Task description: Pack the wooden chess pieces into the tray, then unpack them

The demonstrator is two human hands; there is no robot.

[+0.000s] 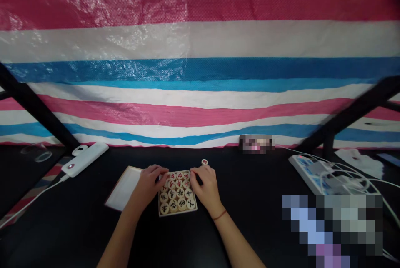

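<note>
two bare forearms come in from 6 o'clock over the black tabletop, the right wrist wearing a thin red string. between the hands, near the middle of the tabletop, sits a small square box packed with round pale chess pieces in rows, their red and black characters facing up. the left hand is closed against the box's 9 o'clock wall, its fingers bent over the 11 o'clock corner and clasping the rim. the right hand lies at the 3 o'clock side with its fingertips bunched on the pieces in the 1 o'clock corner; whether they pinch one is too small to tell. at 9 o'clock from the box, partly under the left hand, a flat white lid lies on the tabletop. one lone piece rests just beyond the right hand, at 1 o'clock from the box and apart from it. farther off, at 10 o'clock, a white power bank lies with a cable trailing toward 8 o'clock. at 2 o'clock, well apart, a power strip holds a tangle of white plugs. behind everything hangs a striped tarp in pink, white and blue.
</note>
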